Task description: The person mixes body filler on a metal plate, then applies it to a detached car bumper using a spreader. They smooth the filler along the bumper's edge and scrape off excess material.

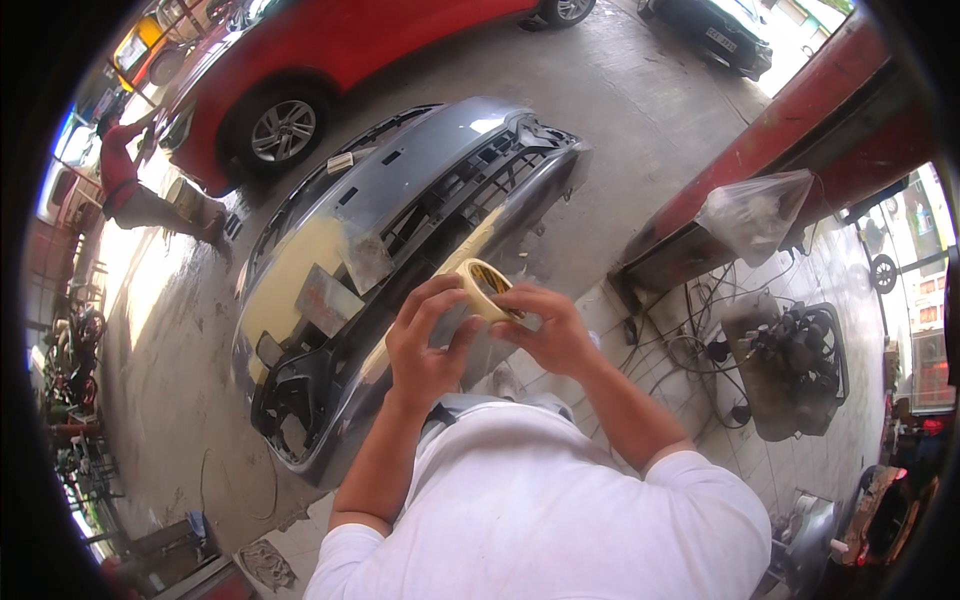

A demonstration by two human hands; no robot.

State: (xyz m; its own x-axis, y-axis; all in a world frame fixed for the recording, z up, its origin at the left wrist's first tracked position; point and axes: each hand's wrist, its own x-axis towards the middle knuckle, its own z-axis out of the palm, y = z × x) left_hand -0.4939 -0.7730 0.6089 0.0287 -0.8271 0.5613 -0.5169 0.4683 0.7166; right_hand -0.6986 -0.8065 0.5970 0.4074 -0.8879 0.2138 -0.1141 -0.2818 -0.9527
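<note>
plainly, we held a roll of tape point(474, 293) up between our two hands, in front of our white shirt point(540, 500) and over the near edge of a grey bumper point(440, 165). our left hand point(422, 345) had its fingers curved and partly open, their tips against the left side of the roll, with the thumb lower down near its bottom edge. our right hand point(548, 332) was bent in a pinch at the roll's right side, index finger at the rim by the opening and thumb below; whether it had hold of a loose end of tape we could not tell. the roll stood tilted, its hole turned toward the upper right. beyond it the bumper lay slantwise on the floor, with a cream patch point(290, 275) on its left part. two flat plates point(328, 302) rested there, side by side, and a small block point(341, 162) sat farther up. past the bumper stood a red car point(420, 45), and near its front a person in a red top point(122, 165) bent forward. a dark car point(715, 38) was parked at the upper right. to our right, a clear bag point(757, 212) hung by a red beam point(765, 130), and below it cables point(690, 350) ran over the tiles near a dusty machine point(790, 365).
</note>
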